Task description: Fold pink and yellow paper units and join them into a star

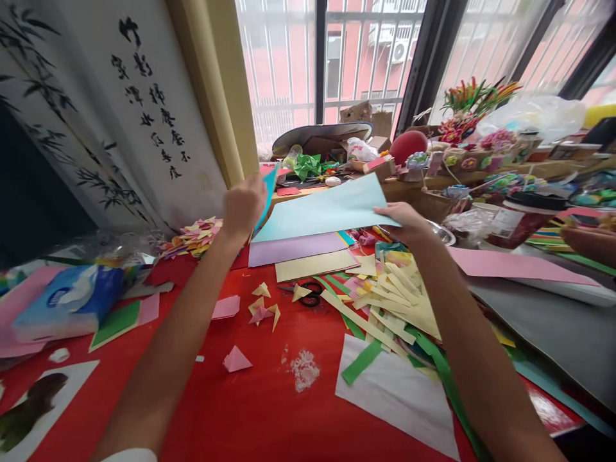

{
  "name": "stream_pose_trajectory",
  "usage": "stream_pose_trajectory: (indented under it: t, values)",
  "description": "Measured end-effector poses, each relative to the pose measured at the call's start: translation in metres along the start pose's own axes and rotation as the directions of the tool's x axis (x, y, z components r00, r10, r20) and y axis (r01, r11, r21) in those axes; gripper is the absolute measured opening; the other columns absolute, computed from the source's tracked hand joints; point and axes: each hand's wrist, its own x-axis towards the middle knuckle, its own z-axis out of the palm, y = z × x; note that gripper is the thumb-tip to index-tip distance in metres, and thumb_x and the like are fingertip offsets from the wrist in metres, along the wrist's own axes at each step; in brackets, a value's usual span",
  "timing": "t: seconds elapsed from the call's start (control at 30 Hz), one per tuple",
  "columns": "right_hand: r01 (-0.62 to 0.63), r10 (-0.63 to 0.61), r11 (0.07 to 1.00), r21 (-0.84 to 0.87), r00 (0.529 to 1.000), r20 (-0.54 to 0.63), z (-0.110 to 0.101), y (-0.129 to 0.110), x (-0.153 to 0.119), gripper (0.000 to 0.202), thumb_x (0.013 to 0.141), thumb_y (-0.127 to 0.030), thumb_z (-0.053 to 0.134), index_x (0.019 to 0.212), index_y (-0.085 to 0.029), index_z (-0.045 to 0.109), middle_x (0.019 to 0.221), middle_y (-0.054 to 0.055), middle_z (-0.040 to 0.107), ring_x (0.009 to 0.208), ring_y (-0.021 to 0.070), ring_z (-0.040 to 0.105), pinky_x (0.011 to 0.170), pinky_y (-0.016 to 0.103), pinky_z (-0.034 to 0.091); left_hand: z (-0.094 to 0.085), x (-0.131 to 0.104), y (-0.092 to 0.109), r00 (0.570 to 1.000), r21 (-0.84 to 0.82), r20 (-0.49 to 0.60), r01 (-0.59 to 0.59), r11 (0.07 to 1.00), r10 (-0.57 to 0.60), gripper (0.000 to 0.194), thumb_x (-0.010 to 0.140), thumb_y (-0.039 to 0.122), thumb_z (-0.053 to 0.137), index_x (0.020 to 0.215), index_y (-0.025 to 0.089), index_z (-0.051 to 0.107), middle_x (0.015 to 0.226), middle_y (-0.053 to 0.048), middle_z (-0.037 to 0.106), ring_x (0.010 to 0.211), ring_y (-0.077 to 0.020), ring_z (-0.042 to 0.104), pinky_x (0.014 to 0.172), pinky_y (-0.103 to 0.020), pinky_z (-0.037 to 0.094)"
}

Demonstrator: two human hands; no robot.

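Note:
A large light blue sheet of paper (322,208) is held up over the table between both hands. My right hand (402,218) pinches its right edge between thumb and fingers. My left hand (244,202) is closed around a brighter blue piece of paper (267,196) at the sheet's left end; whether the two are one sheet I cannot tell. Beneath lie a lilac sheet (293,249) and a cream sheet (315,265). Black-handled scissors (312,295) rest nearer to me, beside small folded cream and pink paper pieces (260,312).
Cream paper strips (399,295) and green strips are heaped below my right arm, near a white sheet (394,391). A tissue pack (72,298) lies at left. A lidded cup (524,218) stands at right, near another person's hand (591,240). Crafts crowd the windowsill.

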Motion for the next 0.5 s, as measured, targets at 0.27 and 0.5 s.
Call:
stream_pose_trajectory:
  t: [0.27, 0.5]
  values:
    - [-0.158, 0.158, 0.987, -0.007, 0.984, 0.082, 0.038, 0.045, 0.055, 0.017, 0.075, -0.003, 0.052, 0.063, -0.013, 0.047, 0.050, -0.003, 0.047, 0.040, 0.0042, 0.042, 0.042, 0.015, 0.041, 0.077, -0.039, 0.071, 0.733, -0.128, 0.458, -0.506, 0.853, 0.503, 0.028, 0.084, 0.004, 0.027, 0.099, 0.012, 0.049, 0.093, -0.012, 0.054, 0.084, -0.0202, 0.059, 0.069, -0.030, 0.045]
    - [-0.202, 0.209, 0.953, -0.227, 0.978, 0.010, 0.046, 0.077, 0.085, 0.012, 0.071, -0.010, 0.060, 0.071, -0.015, 0.049, 0.051, -0.003, 0.050, 0.045, 0.0068, 0.046, 0.042, 0.018, 0.041, 0.119, -0.054, 0.075, 0.735, -0.150, 0.513, -0.432, 0.889, 0.444, 0.031, 0.081, -0.001, 0.025, 0.102, 0.009, 0.046, 0.092, -0.014, 0.055, 0.081, -0.0220, 0.061, 0.067, -0.032, 0.046]
